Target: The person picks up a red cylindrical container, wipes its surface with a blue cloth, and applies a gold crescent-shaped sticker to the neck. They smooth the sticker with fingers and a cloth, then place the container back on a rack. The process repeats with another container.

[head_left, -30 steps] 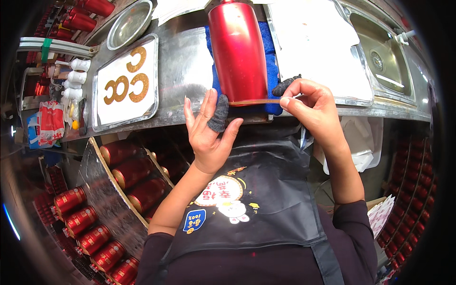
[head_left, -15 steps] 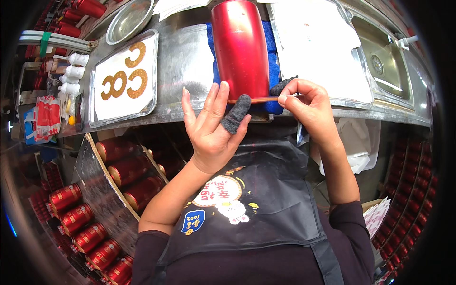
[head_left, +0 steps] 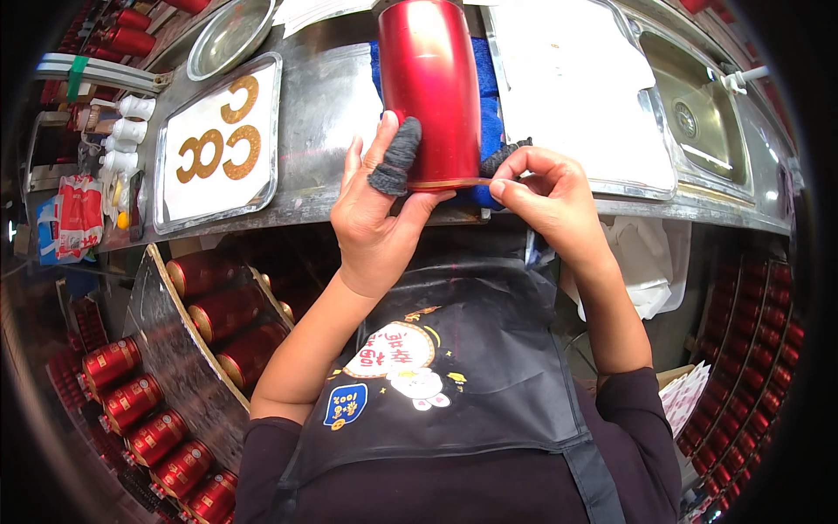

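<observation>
A glossy red cylinder (head_left: 436,96), like a large canister, lies on a blue towel (head_left: 490,65) with its near end toward me. Along that near rim runs a thin orange-brown strip (head_left: 449,184). My left hand (head_left: 375,218) rests against the rim's left side, its grey-wrapped finger along the wall and its thumb below the edge. At the right, my right hand (head_left: 554,196) pinches the strip's free end between thumb and forefinger; a dark wrap covers another of its fingers, beside the canister.
To the left, a tray (head_left: 273,144) bears several gold C-shaped pieces (head_left: 243,150). Behind it sits a metal bowl (head_left: 229,39). A white-covered tray (head_left: 576,105) and a sink (head_left: 698,113) are at the right. Red canisters (head_left: 179,467) stand low on both sides.
My left hand has turned and moved up and left, from stretched fingers near the strip to contact with the canister's side. My right hand keeps its pinch, slightly farther left.
</observation>
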Demonstrator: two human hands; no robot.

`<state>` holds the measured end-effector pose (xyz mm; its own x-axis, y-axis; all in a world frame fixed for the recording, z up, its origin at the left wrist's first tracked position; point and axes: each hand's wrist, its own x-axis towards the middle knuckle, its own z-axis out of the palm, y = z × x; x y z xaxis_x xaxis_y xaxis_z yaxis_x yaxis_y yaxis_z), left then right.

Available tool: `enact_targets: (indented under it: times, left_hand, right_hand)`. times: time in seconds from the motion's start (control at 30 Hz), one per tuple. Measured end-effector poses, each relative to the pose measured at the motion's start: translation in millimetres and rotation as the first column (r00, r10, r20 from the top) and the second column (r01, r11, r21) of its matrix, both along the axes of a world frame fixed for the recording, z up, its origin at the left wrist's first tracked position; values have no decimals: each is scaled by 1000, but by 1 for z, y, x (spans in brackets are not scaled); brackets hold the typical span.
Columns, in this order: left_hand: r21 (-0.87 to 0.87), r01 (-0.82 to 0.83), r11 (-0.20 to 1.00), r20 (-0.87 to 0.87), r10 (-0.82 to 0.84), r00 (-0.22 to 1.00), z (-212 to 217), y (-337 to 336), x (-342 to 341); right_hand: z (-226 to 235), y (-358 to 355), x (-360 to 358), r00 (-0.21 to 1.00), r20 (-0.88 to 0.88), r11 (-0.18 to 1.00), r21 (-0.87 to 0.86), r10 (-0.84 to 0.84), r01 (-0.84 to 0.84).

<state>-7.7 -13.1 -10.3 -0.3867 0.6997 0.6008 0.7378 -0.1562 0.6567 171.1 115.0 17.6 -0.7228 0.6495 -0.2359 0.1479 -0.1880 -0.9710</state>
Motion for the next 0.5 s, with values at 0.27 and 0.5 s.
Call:
enact_targets:
  times: [0.27, 0.5]
  left_hand:
    - [-105, -59, 993, -155, 42, 987, -13, -34, 7]
    - [-84, -74, 994, -310, 45, 950, -9, -28, 9]
  right_hand:
    - [13, -3, 3, 998, -54, 999, -10, -40, 40]
    - [6, 0, 2, 998, -46, 999, 8, -47, 47]
